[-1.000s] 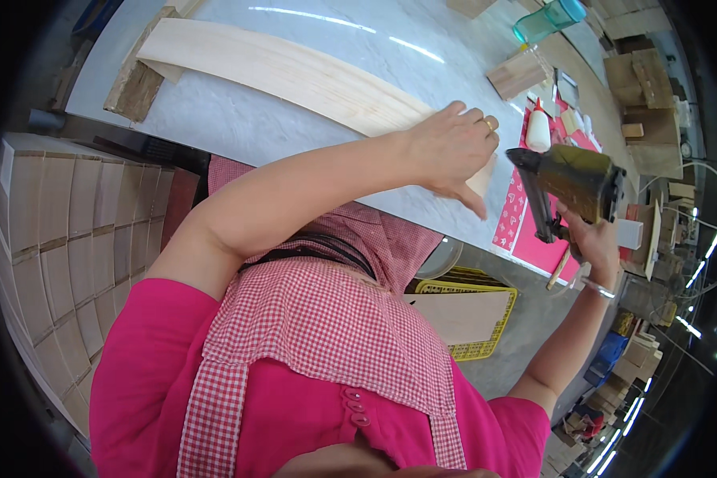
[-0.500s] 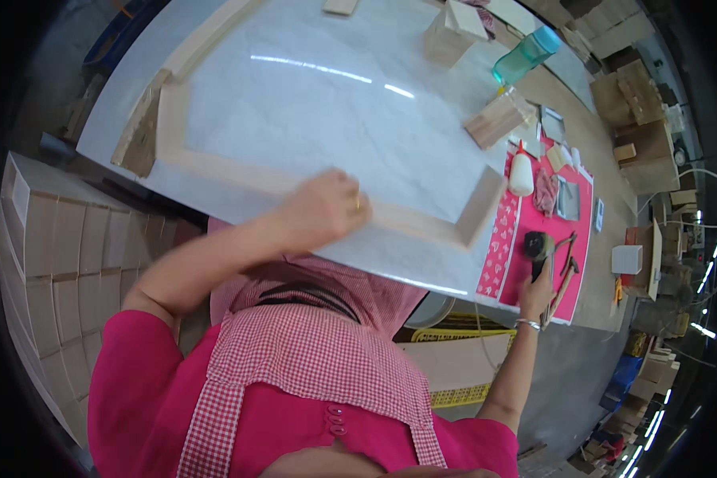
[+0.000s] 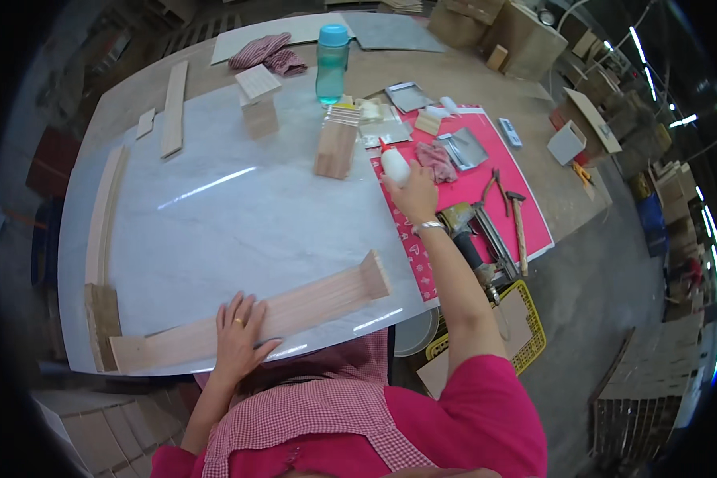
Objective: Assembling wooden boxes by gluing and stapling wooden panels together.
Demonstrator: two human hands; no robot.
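**Left hand flat on the frame rail, right hand at the glue bottle**

Head view, one landmark: the white marble-look slab (image 3: 239,215) on the workbench.

- Wooden frame (image 3: 295,307): three-sided, pale wood, lying along the near and left edges of the slab. The near rail runs from the near-left corner toward the slab's right edge and ends in a short upright block. Judged stiff and light, dry and not slippery. The corner joints look like the weak points, so a hold on the middle of a rail seems safer than on a corner.
- Left hand (image 3: 239,334): palm down on the near rail, near the slab's front edge. Fingers spread flat and pressing on the wood, gripping nothing. A ring shows on one finger.
- Glue bottle (image 3: 395,166): small, white, just past the slab's right edge on the pink mat (image 3: 534,231). Likely light, smooth plastic that gives a little; best taken round the body.
- Right hand (image 3: 416,195): reaching out over the slab's right edge, fingers curled against the bottle's lower body. Seen from the back, so whether the grip has closed I cannot tell.
- Nail gun (image 3: 478,231): lies on the mat right of the slab, beside the right wrist. Pliers and a hammer lie further right.
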